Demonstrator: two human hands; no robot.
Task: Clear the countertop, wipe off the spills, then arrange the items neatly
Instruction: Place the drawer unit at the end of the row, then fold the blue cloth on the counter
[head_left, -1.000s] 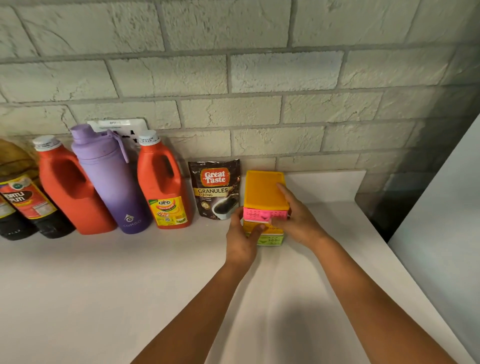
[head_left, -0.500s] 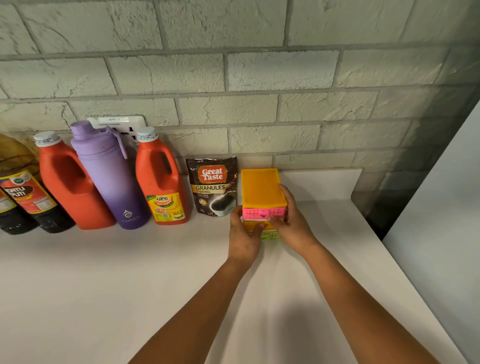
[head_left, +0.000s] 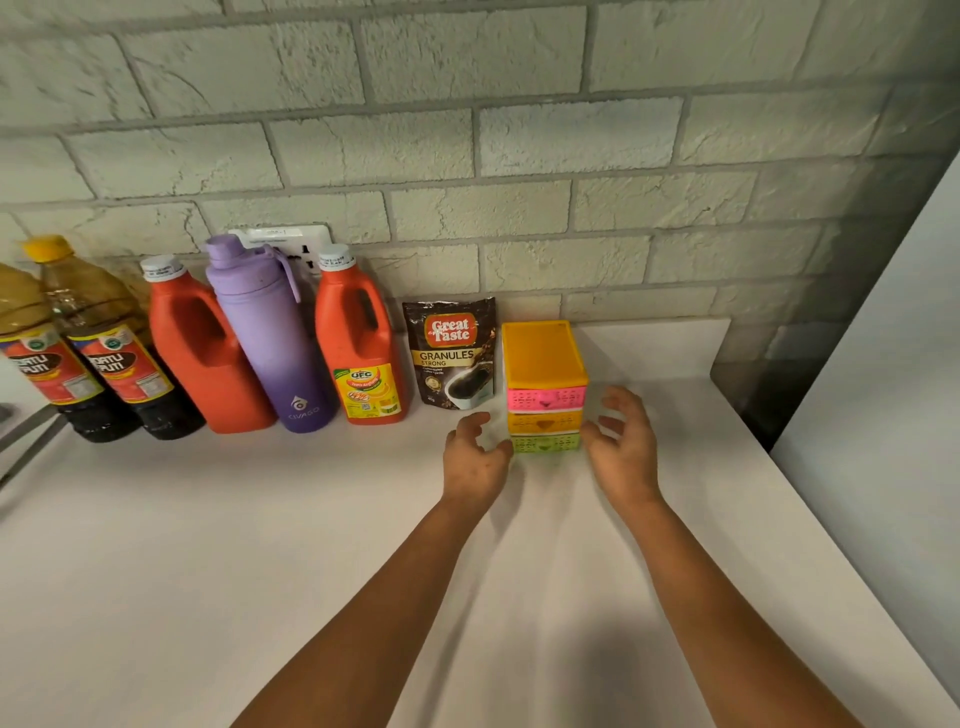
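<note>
A small plastic drawer box (head_left: 543, 384) with an orange top and pink, orange and green drawers stands on the white countertop (head_left: 260, 545) near the brick wall. My left hand (head_left: 475, 457) hovers just left of its lower front, fingers loosely curled, holding nothing. My right hand (head_left: 621, 441) is just right of the box, fingers spread and relaxed, also holding nothing. Neither hand grips the box. To its left stand a Great Taste coffee pouch (head_left: 452, 353), an orange UFC jug (head_left: 358, 343), a purple flask (head_left: 270, 332) and another orange jug (head_left: 200, 348).
Two dark Datu Puti bottles (head_left: 111, 358) stand at the far left. A white wall socket (head_left: 291, 241) sits behind the flask. A white cabinet side (head_left: 883, 364) bounds the counter on the right, with a dark gap in the corner. A grey metal edge shows at the left border.
Both hands have let go of the drawer box and pulled slightly back to either side of it. The view has shifted left, showing more of the bottles.
</note>
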